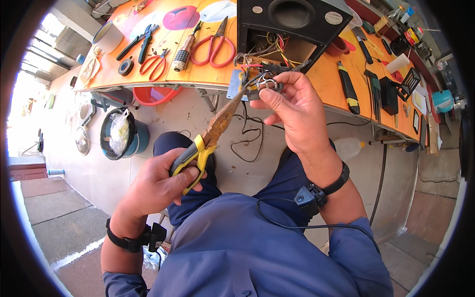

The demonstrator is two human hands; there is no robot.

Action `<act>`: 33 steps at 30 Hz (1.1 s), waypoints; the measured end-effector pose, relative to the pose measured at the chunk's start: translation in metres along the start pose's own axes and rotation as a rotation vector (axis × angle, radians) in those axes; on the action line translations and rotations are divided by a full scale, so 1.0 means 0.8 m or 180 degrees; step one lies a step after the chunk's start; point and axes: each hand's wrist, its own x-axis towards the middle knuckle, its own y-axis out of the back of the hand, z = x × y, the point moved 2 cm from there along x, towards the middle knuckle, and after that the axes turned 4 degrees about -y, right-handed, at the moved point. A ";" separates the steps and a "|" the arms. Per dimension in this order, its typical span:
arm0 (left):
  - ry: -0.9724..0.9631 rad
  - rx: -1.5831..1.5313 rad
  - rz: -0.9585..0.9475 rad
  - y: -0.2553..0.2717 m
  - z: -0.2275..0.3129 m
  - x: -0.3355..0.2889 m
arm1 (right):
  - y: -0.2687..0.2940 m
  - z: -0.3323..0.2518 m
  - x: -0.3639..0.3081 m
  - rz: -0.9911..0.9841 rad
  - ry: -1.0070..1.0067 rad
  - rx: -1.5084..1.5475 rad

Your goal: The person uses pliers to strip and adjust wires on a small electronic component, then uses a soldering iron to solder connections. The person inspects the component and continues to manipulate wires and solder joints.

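Observation:
My left hand (pixel 153 180) is closed around the yellow-and-grey handles of long-nose pliers (pixel 217 126) with rusty jaws. Their tips reach up to the wiring at the table's front edge, touching or nearly touching it. In a pinch between thumb and fingers, my right hand (pixel 299 114) holds a small dark component with metal lugs (pixel 267 85). Beside it a bluish metal plate (pixel 236 85) juts past the table edge. Red, yellow and dark wires (pixel 282 44) run from here into an opened black speaker box (pixel 316 37). What exactly the plier tips grip is too small to tell.
On the orange table (pixel 173 81) lie red-handled scissors (pixel 213 47), red-handled cutters (pixel 154 65), black tape (pixel 125 66) and a screwdriver (pixel 184 53). A utility knife (pixel 348 88) lies to the right. Below stand a lined bucket (pixel 141 138) and a red basin (pixel 153 96); a cable (pixel 247 158) hangs down.

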 end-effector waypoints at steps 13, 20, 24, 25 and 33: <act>0.0116 -0.1495 -0.0658 -0.018 -0.028 -0.001 | -0.002 0.003 0.005 -0.0079 0.0072 -0.0192; 0.0137 -0.1415 -0.0516 -0.021 -0.035 0.001 | 0.002 0.002 0.003 -0.0151 0.0114 -0.0482; 0.0093 -0.1895 -0.0808 -0.022 -0.034 0.003 | 0.002 0.005 0.002 -0.0122 0.0214 -0.0511; 0.0121 -0.2001 -0.0841 -0.024 -0.035 0.004 | 0.002 0.005 0.001 -0.0095 0.0222 -0.0477; 0.0316 -0.2505 -0.0890 -0.039 -0.045 0.009 | 0.000 0.008 0.000 -0.0028 0.0240 -0.0513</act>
